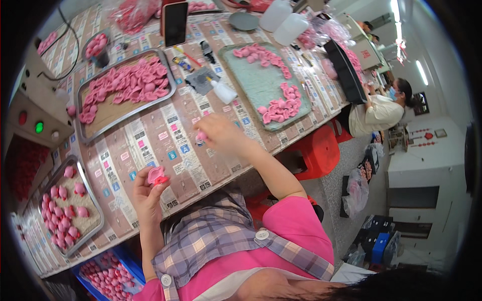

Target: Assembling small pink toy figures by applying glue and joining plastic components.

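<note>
My left hand (pixel 146 196) pinches a pink cup-shaped piece with a red part (pixel 158 175) between thumb and fingers, just above the table's near edge. To its right, over the middle of the table, my right hand (pixel 223 134) is closed on a small pink rounded piece (pixel 201 136); only part of that piece shows past the fingers. Beyond my hands at the left lies a metal tray (pixel 108 119) strewn with pink curved pieces. A green-lined tray (pixel 255 85) on the right carries more of these pieces in a loose curve.
A smaller tray (pixel 93 223) with pink-and-red round pieces sits near left, beside a machine (pixel 44 108) with a green light. Below it is a blue crate (pixel 128 266). A white bottle (pixel 224 92), phone (pixel 175 24) and red stool (pixel 321 153) stand around. A masked person (pixel 381 113) sits far right.
</note>
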A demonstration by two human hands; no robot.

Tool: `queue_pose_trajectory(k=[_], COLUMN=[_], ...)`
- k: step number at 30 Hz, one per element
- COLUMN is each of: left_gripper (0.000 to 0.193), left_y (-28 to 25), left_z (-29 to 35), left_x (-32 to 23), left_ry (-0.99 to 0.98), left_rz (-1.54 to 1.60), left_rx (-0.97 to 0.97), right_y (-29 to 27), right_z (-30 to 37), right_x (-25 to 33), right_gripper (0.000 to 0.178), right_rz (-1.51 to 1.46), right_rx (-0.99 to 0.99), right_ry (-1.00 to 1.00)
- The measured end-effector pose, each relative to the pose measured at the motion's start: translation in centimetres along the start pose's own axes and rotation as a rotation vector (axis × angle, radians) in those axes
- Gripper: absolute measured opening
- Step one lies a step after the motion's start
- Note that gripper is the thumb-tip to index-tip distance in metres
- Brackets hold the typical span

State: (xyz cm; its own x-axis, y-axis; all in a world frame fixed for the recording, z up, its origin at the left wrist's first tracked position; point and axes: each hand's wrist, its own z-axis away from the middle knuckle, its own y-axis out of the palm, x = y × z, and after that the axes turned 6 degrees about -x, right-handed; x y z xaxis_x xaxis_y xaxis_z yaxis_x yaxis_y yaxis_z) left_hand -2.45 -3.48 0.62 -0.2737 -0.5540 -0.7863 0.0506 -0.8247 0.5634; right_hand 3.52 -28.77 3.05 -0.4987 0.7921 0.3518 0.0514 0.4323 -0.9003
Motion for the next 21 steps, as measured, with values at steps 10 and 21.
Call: queue_pose_trajectory(k=[10,21], left_gripper=[0.047,0.049], left_y=[-0.3,-0.4], left_z=[-0.1,-0.1], left_x=[-0.3,-0.1], left_ry=[-0.049,-0.039], left_rz=[-0.014,0.006], left_rx=[0.016,0.031], right_y=[2.7,3.3], right_z=[1.6,0.4], right_x=[2.3,3.5], right_gripper=[0.032,0.027], right_rz=[-0.195,-0.107], right_rx=[-0.194,-0.182], right_ry=[0.483,0.314])
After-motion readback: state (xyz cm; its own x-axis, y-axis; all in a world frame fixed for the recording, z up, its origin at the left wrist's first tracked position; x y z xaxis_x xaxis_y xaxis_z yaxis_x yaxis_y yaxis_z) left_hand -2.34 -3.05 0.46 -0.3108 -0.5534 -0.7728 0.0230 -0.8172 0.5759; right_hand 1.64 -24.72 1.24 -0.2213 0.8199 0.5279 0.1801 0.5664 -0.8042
